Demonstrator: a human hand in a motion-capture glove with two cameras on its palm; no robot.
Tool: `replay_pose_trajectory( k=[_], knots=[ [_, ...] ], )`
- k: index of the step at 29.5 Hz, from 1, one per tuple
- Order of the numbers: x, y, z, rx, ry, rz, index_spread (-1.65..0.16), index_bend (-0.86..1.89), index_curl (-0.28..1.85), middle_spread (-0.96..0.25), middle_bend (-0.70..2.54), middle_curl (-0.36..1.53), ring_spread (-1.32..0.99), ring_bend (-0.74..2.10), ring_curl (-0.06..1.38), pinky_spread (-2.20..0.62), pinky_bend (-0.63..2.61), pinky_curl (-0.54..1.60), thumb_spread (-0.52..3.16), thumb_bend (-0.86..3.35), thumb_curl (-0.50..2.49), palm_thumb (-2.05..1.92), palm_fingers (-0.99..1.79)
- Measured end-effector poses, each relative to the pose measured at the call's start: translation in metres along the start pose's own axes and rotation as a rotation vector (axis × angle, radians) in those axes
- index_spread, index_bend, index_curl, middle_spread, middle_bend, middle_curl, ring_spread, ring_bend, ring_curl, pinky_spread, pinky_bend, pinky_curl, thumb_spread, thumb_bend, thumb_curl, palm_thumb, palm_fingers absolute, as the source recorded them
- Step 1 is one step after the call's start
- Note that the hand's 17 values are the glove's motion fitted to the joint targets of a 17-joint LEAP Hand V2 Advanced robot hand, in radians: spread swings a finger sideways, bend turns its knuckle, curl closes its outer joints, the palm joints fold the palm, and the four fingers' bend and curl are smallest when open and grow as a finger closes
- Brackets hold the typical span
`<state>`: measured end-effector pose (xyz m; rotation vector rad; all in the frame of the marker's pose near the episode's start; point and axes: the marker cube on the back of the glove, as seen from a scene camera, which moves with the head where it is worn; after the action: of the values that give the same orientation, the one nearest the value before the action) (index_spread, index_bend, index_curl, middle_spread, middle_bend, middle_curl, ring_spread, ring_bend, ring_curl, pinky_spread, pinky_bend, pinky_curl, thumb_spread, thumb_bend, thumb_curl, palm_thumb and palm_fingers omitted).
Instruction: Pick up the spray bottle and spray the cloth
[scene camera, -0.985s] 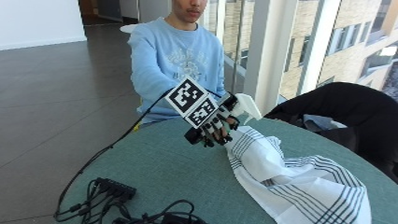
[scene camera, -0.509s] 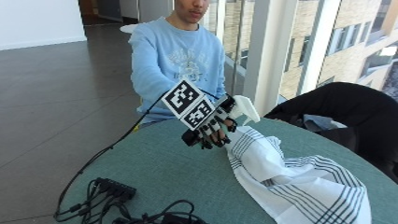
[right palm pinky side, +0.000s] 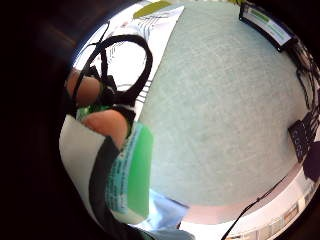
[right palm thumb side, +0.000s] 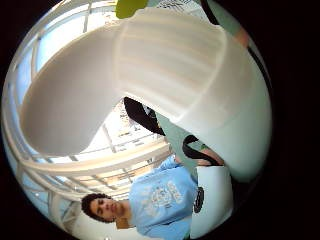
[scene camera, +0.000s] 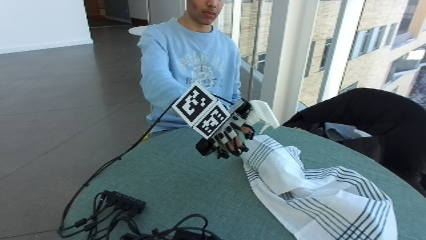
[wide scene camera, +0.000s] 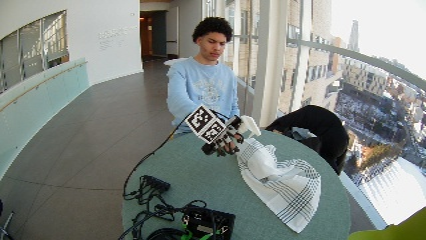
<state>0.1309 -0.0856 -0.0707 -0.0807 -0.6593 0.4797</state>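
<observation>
A person's gloved right hand (scene camera: 229, 137) grips a spray bottle (scene camera: 261, 111) above the round green table (scene camera: 166, 185). The bottle's white spray head sticks out past the hand, on the side of the window. A white cloth with dark stripes (scene camera: 313, 195) lies bunched on the table, its raised fold right beside and below the hand. In the little finger side palm view the bottle's green label (right palm pinky side: 131, 175) sits under curled fingers, with the cloth (right palm pinky side: 150, 30) beyond. The white spray head (right palm thumb side: 150, 75) fills the thumb side palm view. The wide outside view shows the hand (wide scene camera: 225, 141) at the cloth's (wide scene camera: 283, 182) near end.
A black power strip and tangled cables (scene camera: 120, 202) lie at the table's front left, beside a black box (wide scene camera: 210, 222). A black jacket (scene camera: 359, 115) hangs over a chair behind the table on the right. Bare tabletop lies left of the cloth.
The hand has dipped very slightly toward the cloth while still gripping the bottle. The cloth has not moved.
</observation>
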Motion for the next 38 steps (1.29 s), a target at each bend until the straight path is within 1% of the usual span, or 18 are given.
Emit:
replay_pose_trajectory(
  k=[10,20,29,33,38],
  knots=[
    [-0.005,-0.002,0.008,-0.024,0.005,-0.005,-0.29,0.13,0.34,-0.08,0.15,0.34,-0.04,0.56,0.39,0.16,0.34,0.37,0.72,-0.02,0.64,1.02,1.01],
    [-0.004,-0.002,0.008,-0.013,-0.006,0.008,-0.29,0.12,0.34,-0.08,0.15,0.34,-0.03,0.58,0.40,0.16,0.34,0.37,0.73,-0.02,0.65,1.02,1.01],
    [-0.011,-0.002,0.011,-0.011,-0.003,-0.009,-0.28,0.12,0.33,-0.08,0.15,0.34,-0.03,0.59,0.40,0.16,0.35,0.37,0.74,-0.02,0.65,1.02,1.01],
    [-0.023,0.001,0.015,0.008,-0.038,-0.064,-0.28,0.12,0.33,-0.08,0.16,0.34,-0.03,0.59,0.40,0.16,0.35,0.38,0.74,-0.02,0.65,1.02,1.01],
    [-0.061,0.012,0.031,0.037,-0.122,-0.230,-0.28,0.12,0.33,-0.08,0.16,0.34,-0.03,0.59,0.40,0.17,0.35,0.38,0.74,-0.02,0.65,1.02,1.01]
  ],
)
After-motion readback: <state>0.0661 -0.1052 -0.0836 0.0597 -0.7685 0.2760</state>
